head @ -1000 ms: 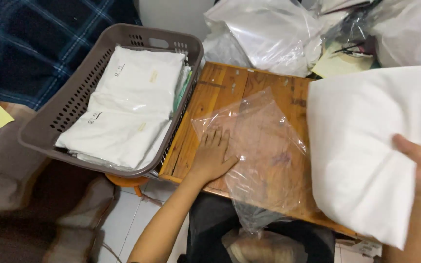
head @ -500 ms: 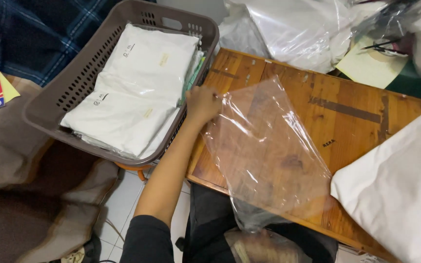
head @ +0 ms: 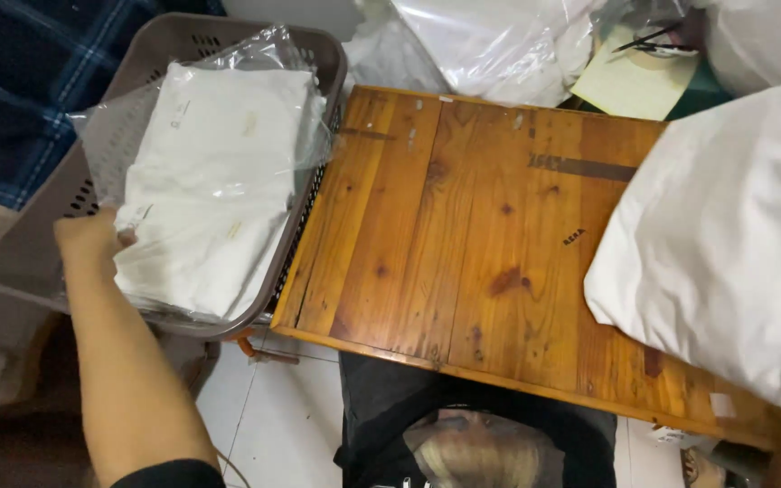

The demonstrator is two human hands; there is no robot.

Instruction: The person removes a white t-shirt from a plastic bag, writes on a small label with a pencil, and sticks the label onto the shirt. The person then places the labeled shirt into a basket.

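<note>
Plastic bag (head: 201, 136) is draping over my nine-o'clock basket (head: 38, 262); left hand (head: 92, 237) pinching it, could slip; right hand unseen.

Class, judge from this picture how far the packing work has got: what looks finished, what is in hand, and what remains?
Done: several bagged white folded items lie stacked in the grey basket. In hand: the left hand holds a clear plastic bag over that stack. Left: a large white cloth lies unbagged on the wooden table; the right hand is barely in view at the lower right corner.
</note>
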